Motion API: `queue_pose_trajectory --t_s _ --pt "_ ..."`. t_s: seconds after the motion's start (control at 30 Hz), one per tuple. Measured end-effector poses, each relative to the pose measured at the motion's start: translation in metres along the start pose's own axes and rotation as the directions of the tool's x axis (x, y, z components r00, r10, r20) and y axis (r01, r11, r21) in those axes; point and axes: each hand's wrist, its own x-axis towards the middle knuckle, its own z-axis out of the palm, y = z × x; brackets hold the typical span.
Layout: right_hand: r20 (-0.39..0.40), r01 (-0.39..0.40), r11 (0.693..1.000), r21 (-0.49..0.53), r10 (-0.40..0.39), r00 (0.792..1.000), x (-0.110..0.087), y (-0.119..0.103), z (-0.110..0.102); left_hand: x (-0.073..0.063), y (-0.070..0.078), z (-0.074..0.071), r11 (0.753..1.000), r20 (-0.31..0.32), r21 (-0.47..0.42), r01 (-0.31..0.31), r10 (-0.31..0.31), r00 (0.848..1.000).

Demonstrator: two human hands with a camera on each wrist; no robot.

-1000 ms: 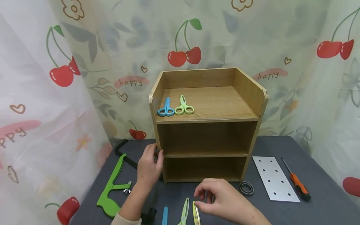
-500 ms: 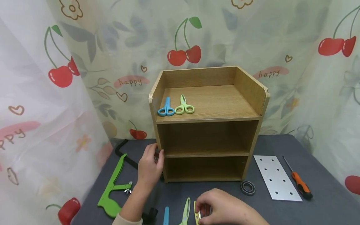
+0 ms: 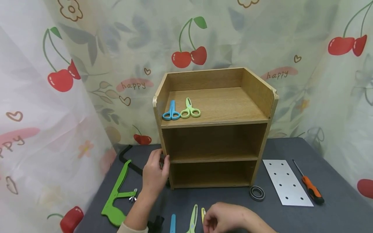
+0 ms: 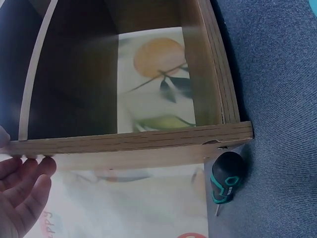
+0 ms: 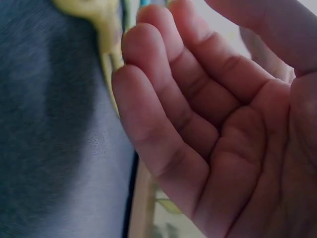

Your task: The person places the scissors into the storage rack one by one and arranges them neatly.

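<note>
My left hand [image 3: 154, 173] grips the left side panel of a three-level wooden shelf [image 3: 221, 100]; in the left wrist view the thumb is at the panel's edge [image 4: 129, 141] and the fingers lie on its outer side. At the bottom of the head view, my right hand [image 3: 228, 216] is over yellow scissors [image 3: 203, 213], partly hiding them. The right wrist view shows its fingers loosely bent, fingertips by the yellow scissors [image 5: 106, 34], thumb apart. To the left lie green scissors [image 3: 193, 218] and a blue pair's tip [image 3: 173, 223]. Blue scissors [image 3: 173, 106] and green scissors [image 3: 188, 103] sit on the top shelf.
A green-handled hacksaw [image 3: 115, 194] with a black frame lies left of the shelf. On the right are a tape roll [image 3: 257, 193], a white plate with holes [image 3: 287, 184] and an orange-black screwdriver [image 3: 311, 189]. A black-teal screwdriver [image 4: 228, 176] shows in the left wrist view.
My right hand has moved down and toward me over the yellow scissors, covering more of them. The left hand keeps its place on the shelf side.
</note>
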Motion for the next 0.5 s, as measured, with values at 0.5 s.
queue_pose_trajectory --t_s 0.5 --pt "-0.044 -0.154 0.987 -0.050 0.152 0.987 0.006 0.011 0.013 -0.001 -0.001 0.001 1.000 -0.007 0.012 -0.016 0.016 1.000"
